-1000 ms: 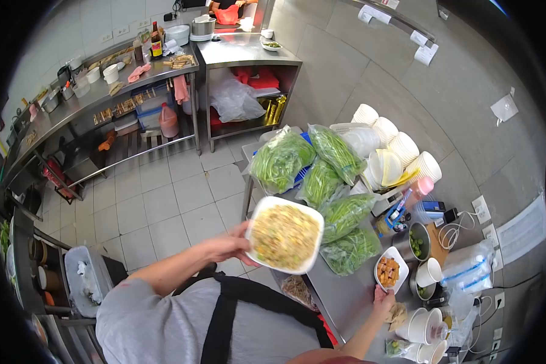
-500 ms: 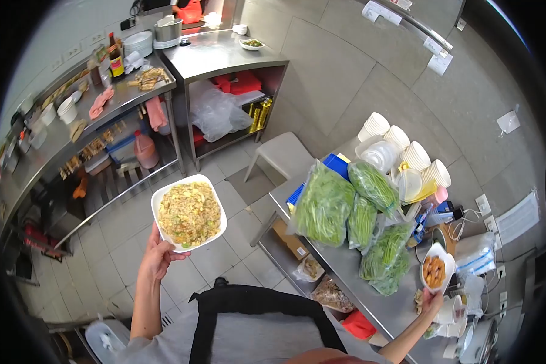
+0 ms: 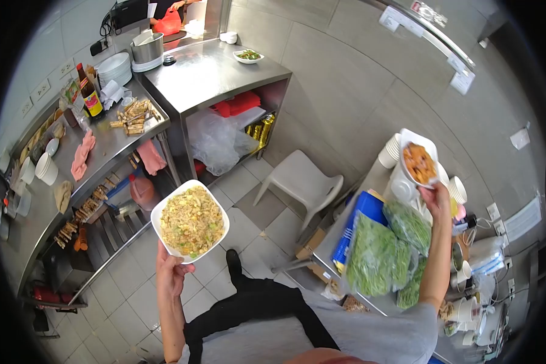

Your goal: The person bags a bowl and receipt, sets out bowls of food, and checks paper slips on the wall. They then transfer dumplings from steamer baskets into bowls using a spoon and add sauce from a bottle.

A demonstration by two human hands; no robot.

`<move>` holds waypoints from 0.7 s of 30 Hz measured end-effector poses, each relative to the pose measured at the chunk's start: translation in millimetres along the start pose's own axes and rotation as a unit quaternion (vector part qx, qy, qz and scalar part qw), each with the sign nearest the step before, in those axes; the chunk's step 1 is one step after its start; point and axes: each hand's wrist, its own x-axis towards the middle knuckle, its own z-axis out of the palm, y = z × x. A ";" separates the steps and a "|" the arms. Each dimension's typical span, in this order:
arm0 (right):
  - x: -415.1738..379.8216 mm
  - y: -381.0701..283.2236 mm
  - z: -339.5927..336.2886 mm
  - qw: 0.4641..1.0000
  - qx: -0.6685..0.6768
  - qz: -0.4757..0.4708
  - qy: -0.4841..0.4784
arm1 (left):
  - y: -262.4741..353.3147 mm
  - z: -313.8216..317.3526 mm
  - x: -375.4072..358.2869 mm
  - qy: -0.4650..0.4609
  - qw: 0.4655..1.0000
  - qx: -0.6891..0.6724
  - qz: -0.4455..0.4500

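Observation:
My left hand is closed on the near rim of a white square bowl heaped with fried rice, held level above the floor. On the right, my right hand grips the near end of a white dish of orange-brown food pieces, whose kind I cannot make out. This dish is raised in front of stacked white paper cups and covers some of them. Bagged green vegetables lie on the side table below my right forearm.
A grey plastic stool stands ahead. Beyond it is a steel counter with a small dish of greens. A steel bench on the left carries a bottle and pink cloths. Another person's hand touches a red bag.
My right hand has lifted the dish of orange-brown food off to the far end of the side table. My left hand still holds the fried rice. The view has shifted forward, with a foot showing.

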 end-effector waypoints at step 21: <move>161.4 222.4 596.6 0.948 -0.030 0.173 -0.266 | 158.8 -63.1 284.1 0.111 0.991 0.065 0.049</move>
